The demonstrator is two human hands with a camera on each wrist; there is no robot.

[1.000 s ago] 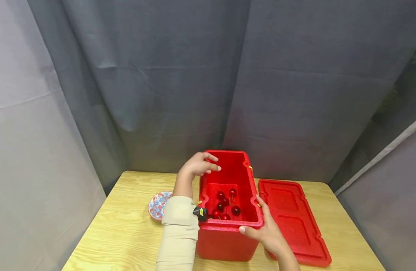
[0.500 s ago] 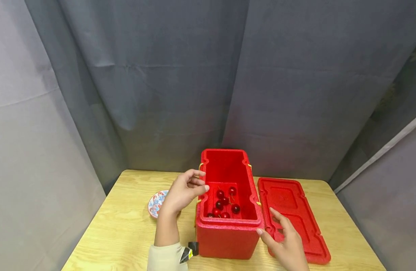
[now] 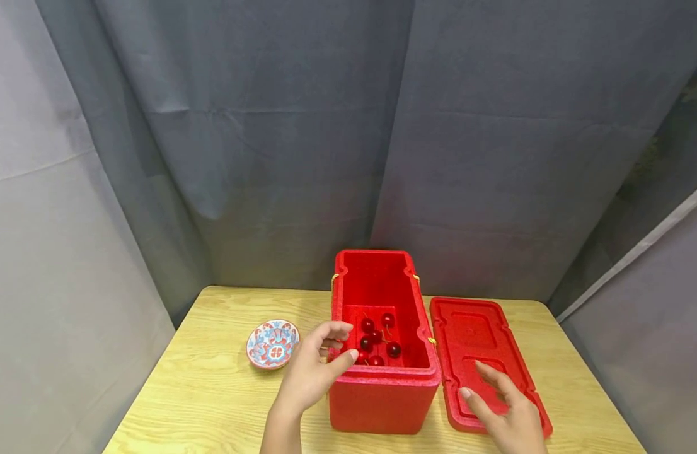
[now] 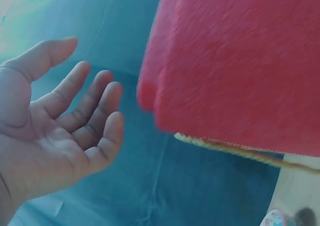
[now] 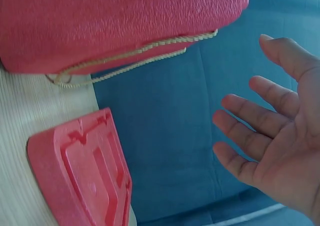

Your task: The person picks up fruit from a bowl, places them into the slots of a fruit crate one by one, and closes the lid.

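Observation:
A red foam box stands uncovered on the table, with several dark red cherries on its floor. My left hand is beside the box's near left edge, fingers loosely bent and holding nothing; the left wrist view shows a gap between that hand and the box. Over the near part of the red lid, to the right of the box, hovers my right hand. Its fingers are relaxed with nothing in them, as the right wrist view of the hand confirms.
A small patterned bowl sits on the wooden table, left of the box. Yellow rope handles hang along the box's sides. Behind the table hangs a grey curtain.
My right hand has let go of the box's near right corner and moved right, over the lid. My left hand has drawn back from above the box toward its near left side, uncovering the bowl.

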